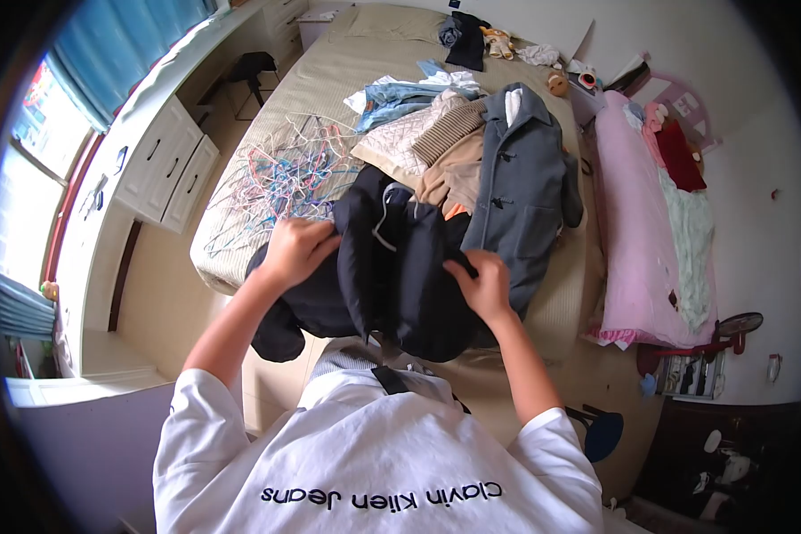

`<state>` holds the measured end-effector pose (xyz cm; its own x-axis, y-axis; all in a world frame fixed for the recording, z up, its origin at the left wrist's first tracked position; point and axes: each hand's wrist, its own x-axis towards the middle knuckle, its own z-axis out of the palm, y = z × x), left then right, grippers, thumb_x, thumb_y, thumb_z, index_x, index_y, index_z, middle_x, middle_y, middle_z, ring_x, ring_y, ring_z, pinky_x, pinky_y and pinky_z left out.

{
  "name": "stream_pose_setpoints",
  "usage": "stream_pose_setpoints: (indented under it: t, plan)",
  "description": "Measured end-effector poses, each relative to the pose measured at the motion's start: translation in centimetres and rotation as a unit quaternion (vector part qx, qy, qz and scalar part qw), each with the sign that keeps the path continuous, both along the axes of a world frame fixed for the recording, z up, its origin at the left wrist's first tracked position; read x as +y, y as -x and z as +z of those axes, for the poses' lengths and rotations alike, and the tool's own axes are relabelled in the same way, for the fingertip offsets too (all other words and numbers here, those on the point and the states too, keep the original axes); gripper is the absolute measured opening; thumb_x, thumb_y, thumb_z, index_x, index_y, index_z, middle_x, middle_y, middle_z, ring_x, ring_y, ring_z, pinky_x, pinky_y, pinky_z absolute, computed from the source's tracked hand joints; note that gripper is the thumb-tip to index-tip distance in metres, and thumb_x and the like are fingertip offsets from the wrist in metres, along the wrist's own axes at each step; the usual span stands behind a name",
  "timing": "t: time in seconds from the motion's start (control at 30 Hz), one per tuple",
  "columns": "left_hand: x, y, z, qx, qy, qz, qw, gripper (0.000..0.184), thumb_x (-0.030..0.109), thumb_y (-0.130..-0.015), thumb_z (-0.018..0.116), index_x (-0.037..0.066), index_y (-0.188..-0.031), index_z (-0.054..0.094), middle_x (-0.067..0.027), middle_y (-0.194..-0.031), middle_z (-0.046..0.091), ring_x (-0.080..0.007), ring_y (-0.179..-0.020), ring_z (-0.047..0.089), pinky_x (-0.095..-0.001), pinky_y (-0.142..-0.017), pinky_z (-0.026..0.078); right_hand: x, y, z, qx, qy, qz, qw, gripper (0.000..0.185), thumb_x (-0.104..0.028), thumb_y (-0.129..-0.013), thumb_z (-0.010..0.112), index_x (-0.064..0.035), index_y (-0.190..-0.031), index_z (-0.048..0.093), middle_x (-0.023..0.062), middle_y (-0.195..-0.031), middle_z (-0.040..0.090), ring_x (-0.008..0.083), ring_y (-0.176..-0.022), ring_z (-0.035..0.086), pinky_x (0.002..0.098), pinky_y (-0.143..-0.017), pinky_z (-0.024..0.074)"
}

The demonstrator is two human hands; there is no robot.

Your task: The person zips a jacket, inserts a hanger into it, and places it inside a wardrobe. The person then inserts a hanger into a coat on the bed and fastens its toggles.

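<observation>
A black jacket (320,289) hangs between my two hands at the near edge of the bed, with a pale drawstring or hanger hook showing at its collar. My left hand (299,254) is closed on the jacket's left side near the shoulder. On the other side, my right hand (484,283) pinches the black cloth. Right behind the jacket lie a grey toggle coat (527,182), a tan garment (454,178) and a quilted cream piece (407,138). Left of them is a tangled heap of wire hangers (289,173).
The bed (316,67) also carries a striped knit (449,132) and blue jeans (400,102). A pink bed (632,222) stands to the right, a white drawer cabinet (165,160) to the left. A dark blue stool (602,433) is on the floor at my right.
</observation>
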<state>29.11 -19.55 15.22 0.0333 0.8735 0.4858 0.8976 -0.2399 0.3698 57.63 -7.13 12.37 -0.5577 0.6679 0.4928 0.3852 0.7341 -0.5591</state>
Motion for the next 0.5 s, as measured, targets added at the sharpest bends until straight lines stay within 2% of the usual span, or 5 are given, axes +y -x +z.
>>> stream_pose_setpoints:
  t: [0.13,0.3,0.37,0.43,0.5]
  plan:
    - [9.0,4.0,-2.4,0.013,0.128,0.05,0.99,0.025,0.031,-0.084,0.056,0.007,-0.084,0.062,-0.0179,-0.069,0.06,-0.037,-0.067,0.058,-0.0437,-0.06,0.046,7.5,3.3,-2.8,-0.04,0.032,-0.067,0.996,0.033,-0.03,-0.077,0.069,-0.0007,-0.066,0.057,0.0173,-0.068,0.058,0.0386,-0.064,0.055,0.0415,-0.056,0.0417]
    - [18.3,10.6,-11.5,-0.072,0.261,0.131,0.954,0.034,0.037,-0.082,0.057,0.011,-0.103,0.063,-0.0175,-0.095,0.064,-0.035,-0.093,0.06,-0.0413,-0.078,0.047,16.4,4.1,-11.6,-0.087,0.124,-0.242,0.958,0.041,-0.032,-0.078,0.063,-0.0044,-0.108,0.056,0.0173,-0.107,0.06,0.0344,-0.1,0.055,0.042,-0.084,0.0447]
    - [18.2,10.8,-14.4,-0.139,0.319,0.158,0.924,0.034,0.033,-0.081,0.057,0.011,-0.106,0.062,-0.0157,-0.099,0.064,-0.0334,-0.096,0.059,-0.0403,-0.082,0.047,15.0,4.1,-13.7,-0.078,0.201,-0.273,0.938,0.033,-0.027,-0.077,0.063,-0.0034,-0.099,0.057,0.016,-0.096,0.062,0.0326,-0.091,0.058,0.04,-0.077,0.0466]
    - [17.1,12.8,-22.5,-0.109,0.255,-0.069,0.958,0.028,0.02,-0.079,0.054,0.007,-0.104,0.062,-0.0122,-0.102,0.063,-0.0287,-0.098,0.058,-0.0371,-0.084,0.046,12.5,3.5,-17.6,-0.069,0.269,-0.217,0.936,0.028,-0.024,-0.076,0.064,-0.0038,-0.094,0.057,0.0141,-0.087,0.062,0.0307,-0.085,0.06,0.038,-0.073,0.0474]
    - [13.9,10.9,-22.8,-0.171,0.415,0.01,0.894,0.022,0.017,-0.078,0.056,0.007,-0.096,0.065,-0.0088,-0.1,0.064,-0.0258,-0.095,0.06,-0.0334,-0.081,0.048,9.3,2.7,-22.7,-0.118,0.331,-0.166,0.921,0.026,-0.023,-0.075,0.064,-0.0056,-0.093,0.058,0.0118,-0.083,0.062,0.0289,-0.082,0.061,0.0366,-0.07,0.0477]
